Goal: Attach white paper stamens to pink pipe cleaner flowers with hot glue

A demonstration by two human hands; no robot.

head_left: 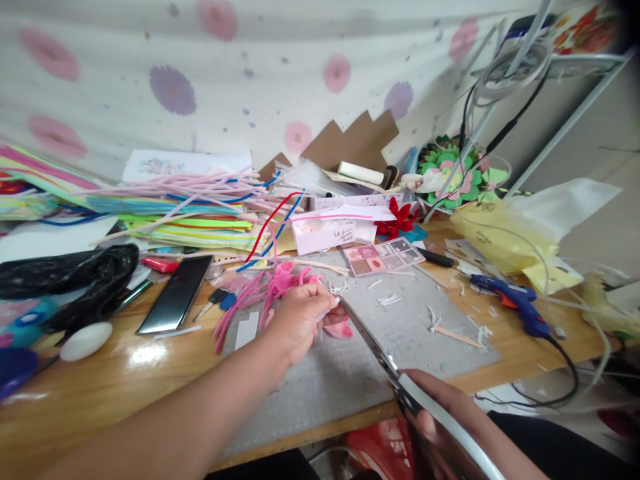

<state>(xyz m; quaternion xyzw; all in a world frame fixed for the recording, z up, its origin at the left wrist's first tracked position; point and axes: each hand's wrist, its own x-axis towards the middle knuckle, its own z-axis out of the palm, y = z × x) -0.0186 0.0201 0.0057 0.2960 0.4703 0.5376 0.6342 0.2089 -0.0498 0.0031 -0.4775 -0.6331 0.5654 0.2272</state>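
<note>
Bare left forearm (pixel 210 407) foremost; pinching small white piece (pixel 336 301) in left hand (pixel 303 317) above flat grey mat (pixel 310 413); clasping long silver-bladed scissors (pixel 373 343) in right hand (pixel 453 395), pointed forward-left along blades toward piece, with tips just beside it

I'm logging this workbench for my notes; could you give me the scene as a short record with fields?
Left hand: pinches a small white piece
Right hand: holds scissors, tips close to that piece
Work surface: gray mat on a wooden table
Beyond the hands: pink stems, white scraps
Left of mat: dark phone
Right of mat: blue glue gun
</note>
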